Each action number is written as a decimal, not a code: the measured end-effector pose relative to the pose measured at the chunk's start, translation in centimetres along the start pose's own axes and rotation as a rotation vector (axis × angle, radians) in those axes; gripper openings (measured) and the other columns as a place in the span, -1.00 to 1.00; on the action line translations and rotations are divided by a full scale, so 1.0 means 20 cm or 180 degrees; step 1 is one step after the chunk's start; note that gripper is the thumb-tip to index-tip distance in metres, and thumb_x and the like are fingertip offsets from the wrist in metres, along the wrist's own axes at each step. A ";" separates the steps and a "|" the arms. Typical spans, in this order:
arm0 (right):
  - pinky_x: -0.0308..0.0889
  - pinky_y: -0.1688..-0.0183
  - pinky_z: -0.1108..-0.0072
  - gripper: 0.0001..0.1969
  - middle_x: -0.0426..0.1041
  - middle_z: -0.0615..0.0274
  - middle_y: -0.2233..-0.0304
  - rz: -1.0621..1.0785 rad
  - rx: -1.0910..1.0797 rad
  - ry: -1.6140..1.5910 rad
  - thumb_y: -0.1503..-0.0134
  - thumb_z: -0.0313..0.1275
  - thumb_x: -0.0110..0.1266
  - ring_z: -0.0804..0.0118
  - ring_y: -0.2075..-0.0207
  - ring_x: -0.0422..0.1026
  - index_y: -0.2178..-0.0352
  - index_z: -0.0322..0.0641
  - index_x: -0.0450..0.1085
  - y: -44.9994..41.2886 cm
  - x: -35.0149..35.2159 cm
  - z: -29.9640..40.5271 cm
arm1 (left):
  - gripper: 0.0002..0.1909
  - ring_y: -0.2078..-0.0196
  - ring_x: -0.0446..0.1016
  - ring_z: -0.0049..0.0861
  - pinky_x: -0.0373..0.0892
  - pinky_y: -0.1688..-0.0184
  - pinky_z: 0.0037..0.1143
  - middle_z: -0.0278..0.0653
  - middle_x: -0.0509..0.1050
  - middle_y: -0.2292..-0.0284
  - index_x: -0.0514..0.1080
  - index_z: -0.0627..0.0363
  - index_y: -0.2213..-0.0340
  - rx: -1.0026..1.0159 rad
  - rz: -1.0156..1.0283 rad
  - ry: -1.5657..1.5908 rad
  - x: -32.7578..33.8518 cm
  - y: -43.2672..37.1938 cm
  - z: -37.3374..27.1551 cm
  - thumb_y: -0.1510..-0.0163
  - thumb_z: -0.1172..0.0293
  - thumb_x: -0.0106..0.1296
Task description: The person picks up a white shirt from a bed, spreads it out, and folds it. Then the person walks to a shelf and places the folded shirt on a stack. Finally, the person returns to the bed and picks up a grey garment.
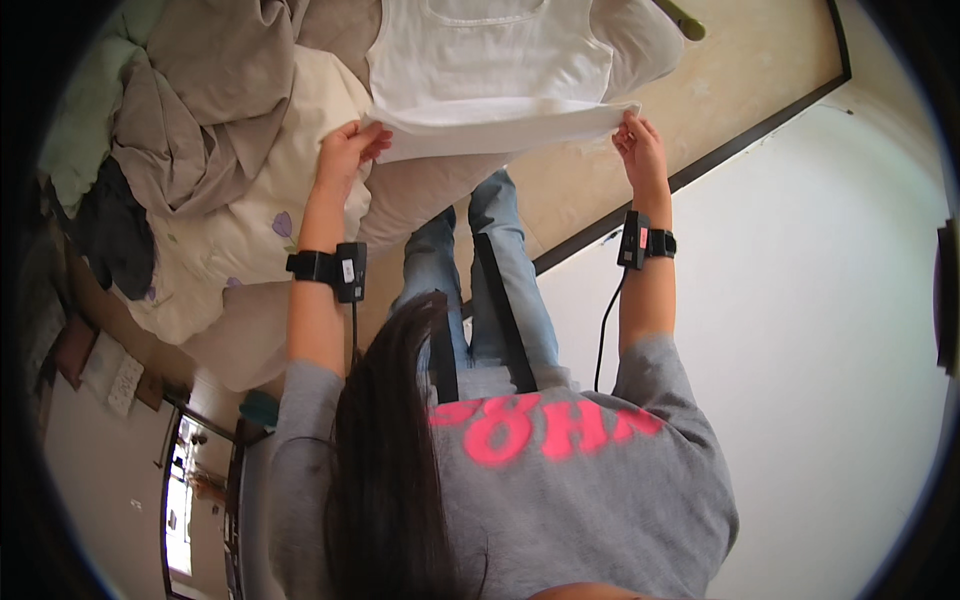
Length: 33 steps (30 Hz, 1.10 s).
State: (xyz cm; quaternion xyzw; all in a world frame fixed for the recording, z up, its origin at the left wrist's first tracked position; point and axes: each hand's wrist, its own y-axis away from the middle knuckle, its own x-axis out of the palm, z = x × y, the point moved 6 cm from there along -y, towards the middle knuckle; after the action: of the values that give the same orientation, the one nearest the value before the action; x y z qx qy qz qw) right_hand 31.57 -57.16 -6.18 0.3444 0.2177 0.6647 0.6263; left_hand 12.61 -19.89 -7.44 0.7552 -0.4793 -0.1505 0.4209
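Observation:
A white sleeveless top [487,71] lies spread out before me, its scooped neckline at the far end. Its near edge is raised and stretched sideways into a band between my hands. My left hand [352,146] pinches the left corner of that band between thumb and fingers. At the opposite corner, my right hand [639,142] grips the fabric with its fingertips. Beneath the top is a greyish-beige cover [431,187], which shows along the near side and at the upper right.
A cream quilt with purple tulips [262,202] and a rumpled taupe cloth [202,97] are heaped at left. Dark cloth [112,225] hangs beyond them. The rounded end of a green rod [691,28] shows at upper right. A white wall [787,300] with dark skirting runs along my right.

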 end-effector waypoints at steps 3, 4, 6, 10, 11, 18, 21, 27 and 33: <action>0.12 0.49 0.77 -0.88 0.26 0.43 0.67 0.0101 -0.0188 0.0233 0.08 -0.42 -0.02 0.61 0.61 0.20 0.62 -0.19 0.26 -0.09 0.05 0.05 | -0.78 0.60 0.29 -0.76 0.19 0.53 -0.73 -0.37 0.37 0.64 0.34 0.15 0.60 -0.0045 -0.0487 -0.0089 -0.04 -0.08 0.01 0.10 0.25 -0.04; 0.10 0.48 0.77 -0.89 0.25 0.45 0.67 -0.0154 -0.0412 0.0603 0.09 -0.43 -0.01 0.62 0.60 0.19 0.63 -0.19 0.26 -0.09 0.07 0.07 | -0.76 0.64 0.23 -0.78 0.15 0.57 -0.74 -0.41 0.31 0.68 0.31 0.13 0.66 0.0073 -0.0516 -0.0329 -0.07 -0.10 0.02 0.10 0.24 -0.03; 0.08 0.46 0.77 -0.90 0.25 0.46 0.67 -0.0387 -0.0608 0.0967 0.10 -0.44 -0.01 0.64 0.59 0.17 0.64 -0.18 0.26 -0.11 0.07 0.09 | -0.72 0.68 0.17 -0.80 0.11 0.60 -0.74 -0.45 0.26 0.72 0.28 0.11 0.73 0.0168 -0.0572 -0.0581 -0.08 -0.10 0.04 0.10 0.22 -0.03; 0.05 0.44 0.77 -0.91 0.25 0.48 0.65 -0.0104 -0.0647 0.0746 0.13 -0.48 0.00 0.65 0.57 0.17 0.65 -0.16 0.26 -0.23 0.08 0.09 | -0.62 0.70 0.03 -0.80 0.00 0.66 -0.70 -0.50 0.12 0.78 0.19 0.15 0.81 0.0817 -0.1385 -0.0805 -0.08 -0.14 -0.02 0.08 0.22 -0.06; 0.05 0.44 0.77 -0.92 0.26 0.48 0.65 -0.0075 -0.0618 0.0441 0.13 -0.49 -0.01 0.65 0.57 0.17 0.65 -0.15 0.26 -0.24 0.09 0.08 | -0.60 0.68 0.01 -0.78 0.01 0.64 -0.68 -0.50 0.11 0.79 0.19 0.20 0.82 0.1074 -0.1456 -0.0762 -0.10 -0.15 -0.01 0.08 0.22 -0.07; 0.04 0.49 0.78 -0.89 0.24 0.46 0.66 0.0000 -0.0729 0.0472 0.10 -0.46 -0.04 0.66 0.59 0.15 0.66 -0.17 0.24 -0.32 0.14 0.13 | -0.61 0.69 0.01 -0.74 0.03 0.64 -0.64 -0.47 0.10 0.79 0.18 0.28 0.78 0.0952 -0.1933 -0.0532 -0.03 -0.26 -0.11 0.06 0.26 -0.10; 0.04 0.54 0.78 -0.87 0.23 0.44 0.67 0.0167 -0.0457 0.1035 0.09 -0.42 -0.03 0.65 0.61 0.14 0.64 -0.20 0.23 -0.44 0.12 0.09 | -0.66 0.67 0.09 -0.73 0.09 0.61 -0.66 -0.42 0.19 0.78 0.25 0.31 0.73 0.0955 -0.1950 -0.1042 -0.06 -0.36 -0.10 0.09 0.28 -0.08; 0.12 0.58 0.69 -0.74 0.23 0.39 0.70 -0.0679 -0.0913 0.2360 0.14 -0.28 0.02 0.54 0.63 0.19 0.64 -0.27 0.22 -0.48 0.14 0.12 | -0.73 0.61 0.30 -0.60 0.23 0.51 -0.62 -0.28 0.36 0.67 0.32 0.31 0.61 0.0955 -0.2266 -0.1535 -0.05 -0.41 -0.12 0.21 0.29 0.03; 0.15 0.55 0.56 -0.69 0.28 0.21 0.70 -0.1107 -0.1339 0.3734 0.20 -0.24 0.06 0.38 0.64 0.24 0.65 -0.30 0.22 -0.47 0.18 0.14 | -0.64 0.58 0.35 -0.38 0.25 0.46 -0.51 -0.16 0.39 0.65 0.34 0.29 0.63 0.0566 -0.2152 -0.2086 -0.03 -0.41 -0.11 0.22 0.15 -0.01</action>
State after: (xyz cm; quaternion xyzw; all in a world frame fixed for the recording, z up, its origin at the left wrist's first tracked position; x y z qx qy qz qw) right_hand 40.20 -52.82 -10.38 -0.2463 0.4415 0.6598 0.5559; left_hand 18.66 -16.73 -12.60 0.8147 -0.3254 -0.4675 0.1089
